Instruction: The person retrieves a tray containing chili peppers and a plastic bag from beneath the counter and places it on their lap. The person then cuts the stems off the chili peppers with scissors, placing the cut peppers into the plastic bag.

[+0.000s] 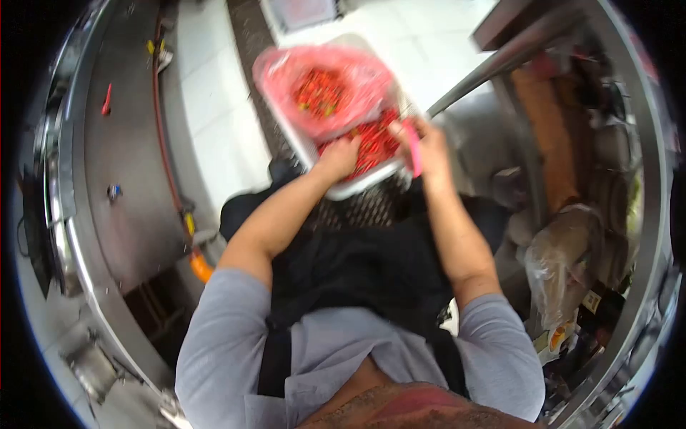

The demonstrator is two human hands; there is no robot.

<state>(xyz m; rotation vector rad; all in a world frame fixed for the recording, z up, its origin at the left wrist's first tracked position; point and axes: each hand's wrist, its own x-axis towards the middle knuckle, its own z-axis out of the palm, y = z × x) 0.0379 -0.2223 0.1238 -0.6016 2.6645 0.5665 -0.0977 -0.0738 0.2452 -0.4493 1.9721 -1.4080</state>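
Observation:
A white plastic basket (355, 187) stands in front of me, with loose red chillies (375, 146) in its near part. In its far part lies a pink plastic bag (275, 75), open, with small red and greenish pieces (319, 93) inside. My left hand (340, 156) reaches into the chillies at the near left; its fingertips are hidden among them. My right hand (429, 146) is closed around a pink-handled tool (413, 149) at the basket's right side. The working end of the tool is too blurred to make out.
On the left runs a steel counter (128, 236) with a small red item (107, 100) and a hose (166, 154) along its edge. White floor tiles (214, 107) show beyond. At the right are a metal rail (475, 82), shelving and a clear plastic bag (547, 279).

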